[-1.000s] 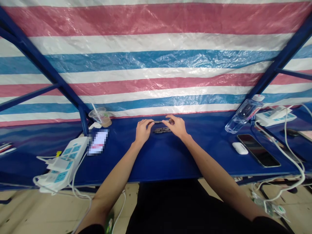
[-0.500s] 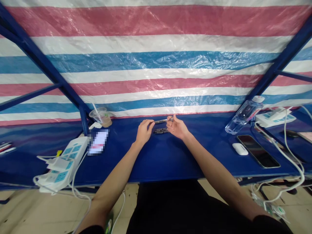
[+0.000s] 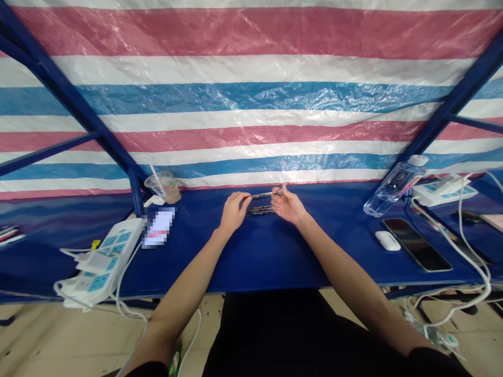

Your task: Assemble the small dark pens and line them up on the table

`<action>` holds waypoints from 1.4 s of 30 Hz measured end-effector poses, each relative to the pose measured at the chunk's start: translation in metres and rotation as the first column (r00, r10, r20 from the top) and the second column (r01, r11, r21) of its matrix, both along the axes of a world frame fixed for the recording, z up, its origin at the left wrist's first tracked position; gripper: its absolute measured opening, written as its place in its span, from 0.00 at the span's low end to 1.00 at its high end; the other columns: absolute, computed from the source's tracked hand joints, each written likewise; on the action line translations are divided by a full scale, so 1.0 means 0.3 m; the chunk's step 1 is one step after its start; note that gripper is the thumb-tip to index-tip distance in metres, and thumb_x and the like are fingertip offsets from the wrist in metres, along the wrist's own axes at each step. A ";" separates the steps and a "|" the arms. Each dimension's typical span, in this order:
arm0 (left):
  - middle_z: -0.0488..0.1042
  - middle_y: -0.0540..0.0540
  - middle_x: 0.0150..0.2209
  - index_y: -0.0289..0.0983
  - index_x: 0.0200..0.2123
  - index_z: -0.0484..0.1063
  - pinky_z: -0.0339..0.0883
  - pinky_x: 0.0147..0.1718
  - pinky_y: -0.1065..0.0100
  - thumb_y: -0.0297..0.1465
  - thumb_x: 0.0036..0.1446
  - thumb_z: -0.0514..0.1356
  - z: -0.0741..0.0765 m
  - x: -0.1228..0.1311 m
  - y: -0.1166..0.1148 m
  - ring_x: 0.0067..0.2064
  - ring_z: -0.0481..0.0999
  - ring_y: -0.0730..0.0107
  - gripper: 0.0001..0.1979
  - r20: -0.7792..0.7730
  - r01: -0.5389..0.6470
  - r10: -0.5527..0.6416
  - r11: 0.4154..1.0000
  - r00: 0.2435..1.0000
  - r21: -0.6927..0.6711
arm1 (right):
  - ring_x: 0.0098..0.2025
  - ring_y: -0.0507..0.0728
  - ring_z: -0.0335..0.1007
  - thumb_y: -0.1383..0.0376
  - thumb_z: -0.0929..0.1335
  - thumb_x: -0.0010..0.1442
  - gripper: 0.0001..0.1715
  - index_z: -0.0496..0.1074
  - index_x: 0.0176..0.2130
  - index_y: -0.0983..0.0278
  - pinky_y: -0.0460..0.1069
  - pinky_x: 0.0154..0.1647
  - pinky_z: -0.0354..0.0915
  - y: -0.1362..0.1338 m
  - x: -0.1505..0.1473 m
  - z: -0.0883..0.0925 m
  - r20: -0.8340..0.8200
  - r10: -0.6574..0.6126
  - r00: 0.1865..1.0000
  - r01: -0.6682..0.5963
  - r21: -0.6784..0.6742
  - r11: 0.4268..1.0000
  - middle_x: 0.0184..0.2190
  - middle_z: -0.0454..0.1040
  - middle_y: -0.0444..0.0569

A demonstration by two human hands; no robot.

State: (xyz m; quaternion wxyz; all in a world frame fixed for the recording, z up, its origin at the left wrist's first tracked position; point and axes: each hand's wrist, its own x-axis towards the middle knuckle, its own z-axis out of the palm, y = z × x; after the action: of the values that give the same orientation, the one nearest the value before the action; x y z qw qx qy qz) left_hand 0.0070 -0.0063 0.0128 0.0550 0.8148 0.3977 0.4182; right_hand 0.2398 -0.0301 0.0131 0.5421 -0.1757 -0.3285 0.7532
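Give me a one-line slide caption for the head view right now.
Left hand and right hand hold a pen by its ends over more pens on a blue table.

Take the blue table (image 3: pixel 275 262) as a clock face, with 12 at the striped tarp.

- **12 o'clock:** a small bunch of dark pens (image 3: pixel 260 210) lies flat, side by side.
- **10 o'clock:** a clear cup (image 3: pixel 164 187) with a straw stands near the back edge.
- **9 o'clock:** a blurred flat item (image 3: pixel 158 228) lies just in front of the cup.
- **8 o'clock:** a white power strip (image 3: pixel 102 257) with plugs in it sits at the table's corner.
- **2 o'clock:** a clear bottle (image 3: pixel 393 187), with a second strip (image 3: pixel 444 190) beyond it.
- **3 o'clock:** a white case (image 3: pixel 387 240) lies just beside a dark phone (image 3: pixel 416 244), which lies screen up. A white cable (image 3: pixel 467 251) runs past them.
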 end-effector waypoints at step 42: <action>0.74 0.43 0.52 0.42 0.39 0.82 0.66 0.59 0.50 0.33 0.60 0.71 -0.045 -0.011 0.021 0.55 0.71 0.54 0.05 -0.308 0.149 -0.191 0.977 0.932 -0.154 | 0.49 0.64 0.68 0.68 0.71 0.61 0.06 0.80 0.37 0.59 0.57 0.51 0.58 0.157 0.010 -0.081 0.695 -0.715 -0.081 0.017 0.718 0.696 0.38 0.80 0.49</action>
State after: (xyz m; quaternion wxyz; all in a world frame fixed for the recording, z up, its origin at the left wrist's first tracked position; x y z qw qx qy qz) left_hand 0.0037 0.0000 -0.0006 0.0777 0.8981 0.3553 0.2472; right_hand 0.2426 0.0170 -0.0112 0.3833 -0.5740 -0.7151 0.1102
